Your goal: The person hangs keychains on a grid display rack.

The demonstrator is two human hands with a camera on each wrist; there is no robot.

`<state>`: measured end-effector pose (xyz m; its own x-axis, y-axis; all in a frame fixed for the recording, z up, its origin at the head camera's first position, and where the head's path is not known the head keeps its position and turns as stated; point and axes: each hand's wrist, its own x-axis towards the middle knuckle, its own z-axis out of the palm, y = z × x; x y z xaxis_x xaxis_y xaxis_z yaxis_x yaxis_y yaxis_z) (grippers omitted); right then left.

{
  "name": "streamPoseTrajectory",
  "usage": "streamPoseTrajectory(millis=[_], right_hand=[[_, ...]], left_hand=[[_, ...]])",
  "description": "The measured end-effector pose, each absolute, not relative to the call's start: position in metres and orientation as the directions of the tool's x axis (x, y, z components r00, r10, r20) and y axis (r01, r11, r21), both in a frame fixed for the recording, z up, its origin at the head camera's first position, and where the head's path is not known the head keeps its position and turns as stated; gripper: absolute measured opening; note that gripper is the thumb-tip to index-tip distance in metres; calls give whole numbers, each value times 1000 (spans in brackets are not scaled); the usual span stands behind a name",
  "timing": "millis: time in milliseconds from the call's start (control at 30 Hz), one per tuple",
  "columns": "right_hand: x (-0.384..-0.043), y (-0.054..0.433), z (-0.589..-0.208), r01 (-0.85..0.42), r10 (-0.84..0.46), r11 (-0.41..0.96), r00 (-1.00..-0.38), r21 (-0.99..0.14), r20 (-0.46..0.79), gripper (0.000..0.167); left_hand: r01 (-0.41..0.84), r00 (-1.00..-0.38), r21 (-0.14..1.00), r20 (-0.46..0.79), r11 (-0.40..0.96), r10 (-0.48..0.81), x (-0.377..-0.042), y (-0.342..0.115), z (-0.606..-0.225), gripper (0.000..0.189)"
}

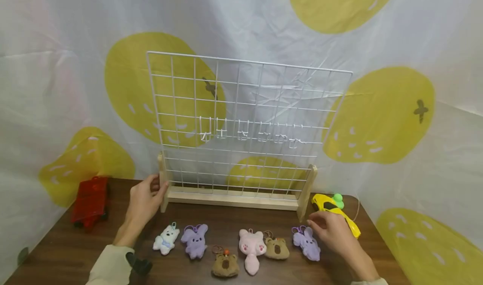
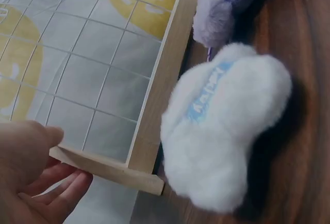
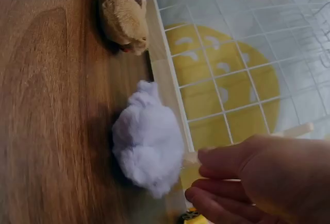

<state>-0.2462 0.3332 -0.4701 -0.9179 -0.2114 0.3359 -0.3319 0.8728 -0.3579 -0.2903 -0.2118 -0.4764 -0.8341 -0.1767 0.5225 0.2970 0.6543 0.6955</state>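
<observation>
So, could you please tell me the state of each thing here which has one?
Wire grid: upright, seated in the wooden stand
Hooks: on the wire grid, bare
Six plush toys: lying on the table
Red toy: on the table
Yellow toy car: on the table
Left grip: holding the wooden stand's left post
Right grip: holding nothing

Yellow toy car partly hidden behind right grip; purple plush (left wrist view) cut by top edge.

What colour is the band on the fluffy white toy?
The band is light blue with white marks, clearest in the left wrist view.
</observation>
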Motion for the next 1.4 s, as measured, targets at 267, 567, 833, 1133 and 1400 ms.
streamPoseTrajectory(millis=[267,567,833,1133,1400], right_hand=[[-259,330,-479,-259,-214,884,-964,-390,157,5],[-266,327,-476,-194,-194,897,-980,-397,42,10],[-265,329,-482,-250,-252,878,-966,-407,51,16],[-267,333,-486,-329,-343,834,-938,-443,51,10],[-268,333,-487,-271,-304,849,-953,-454,1,12]], left_hand=[[225,-832,701,500,677,-241,-293,-208,-477,24],[178,-827,703,486,688,-282,-288,-206,-478,22],[181,-829,708,484,683,-281,-292,-206,-479,21],[180,-819,699,496,692,-289,-292,-208,-480,22],[170,-812,699,499,695,-303,-291,-209,-479,21]])
